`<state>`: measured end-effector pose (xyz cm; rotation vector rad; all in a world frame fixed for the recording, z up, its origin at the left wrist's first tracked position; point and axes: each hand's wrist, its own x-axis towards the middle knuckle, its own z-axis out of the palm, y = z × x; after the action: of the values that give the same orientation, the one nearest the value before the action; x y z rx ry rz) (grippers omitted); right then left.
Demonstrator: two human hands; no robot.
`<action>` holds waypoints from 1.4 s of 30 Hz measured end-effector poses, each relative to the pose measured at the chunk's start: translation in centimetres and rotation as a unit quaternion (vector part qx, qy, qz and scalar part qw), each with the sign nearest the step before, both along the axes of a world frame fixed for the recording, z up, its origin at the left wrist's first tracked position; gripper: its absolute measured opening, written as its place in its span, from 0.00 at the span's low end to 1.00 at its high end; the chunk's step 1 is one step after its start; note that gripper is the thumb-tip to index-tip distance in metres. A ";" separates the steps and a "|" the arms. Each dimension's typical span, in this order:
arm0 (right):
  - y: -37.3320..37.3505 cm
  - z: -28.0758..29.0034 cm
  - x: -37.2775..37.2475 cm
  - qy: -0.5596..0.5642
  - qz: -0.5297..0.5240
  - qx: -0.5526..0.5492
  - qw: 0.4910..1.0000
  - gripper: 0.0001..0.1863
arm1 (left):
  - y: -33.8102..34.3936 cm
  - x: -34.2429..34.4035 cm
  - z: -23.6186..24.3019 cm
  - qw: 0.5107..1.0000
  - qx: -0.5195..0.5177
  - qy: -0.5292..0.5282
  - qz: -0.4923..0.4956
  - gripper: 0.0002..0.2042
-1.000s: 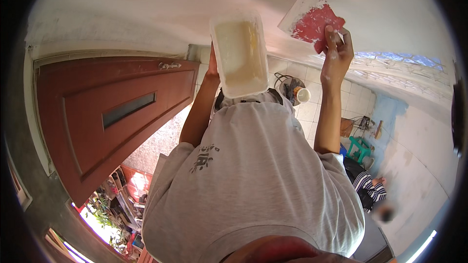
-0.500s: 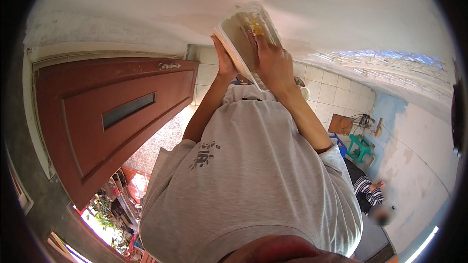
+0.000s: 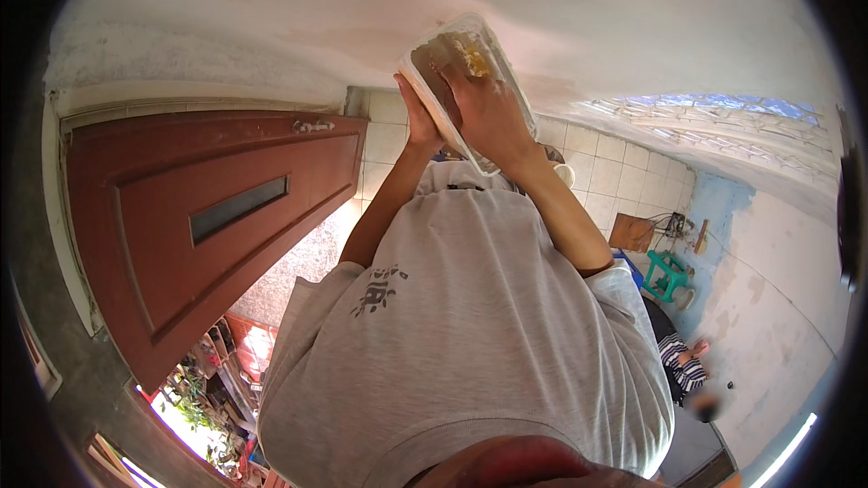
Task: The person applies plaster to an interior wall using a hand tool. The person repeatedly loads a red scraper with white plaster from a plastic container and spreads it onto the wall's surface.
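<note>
My left hand (image 3: 419,117) is closed on the left side of a whitish rectangular plastic tub (image 3: 423,90), thumb or finger up along its wall. The tub is tilted, its open side toward me and its rim smeared with white. My right hand (image 3: 495,119) reaches into it with bent, closed fingers. What those fingers hold, if anything, is hidden. A yellow patch (image 3: 472,56) shows inside the tub just past the fingers; I cannot tell whether it is a tool or residue. Right beyond the tub rises a pale, patchy wall (image 3: 362,0).
A brown door (image 3: 226,190) stands on the left, with plants (image 3: 194,402) below it. White tiles (image 3: 624,167) line the area ahead. To the right are a green plastic stool (image 3: 666,276), a brown board (image 3: 631,231) and a person in striped clothing (image 3: 683,366).
My right hand has slid a little down and left inside the tub, baring more of the yellow patch. The tub has dropped slightly, with my left hand still on it.
</note>
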<state>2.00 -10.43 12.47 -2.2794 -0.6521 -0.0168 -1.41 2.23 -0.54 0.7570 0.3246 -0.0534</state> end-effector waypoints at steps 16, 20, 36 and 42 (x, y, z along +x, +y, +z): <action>0.8 1.2 -0.9 0.062 -0.054 -0.008 0.997 0.06 | 0.5 0.1 -2.4 0.979 -0.193 -0.025 0.063 0.37; 0.7 1.1 -0.8 0.034 -0.011 -0.029 0.999 0.06 | 0.6 0.5 -2.0 0.994 -0.075 0.019 0.078 0.39; 0.6 -0.4 0.3 0.025 -0.058 -0.085 0.994 0.17 | 0.4 0.8 1.2 0.999 -0.045 -0.028 0.009 0.46; 0.5 -1.1 0.3 0.032 -0.013 -0.039 0.999 0.16 | 1.0 0.9 0.8 0.999 -0.028 -0.046 -0.006 0.45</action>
<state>2.30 -9.91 11.37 -2.3527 -0.6006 0.0697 -0.54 3.23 0.26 0.7047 0.2292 -0.0392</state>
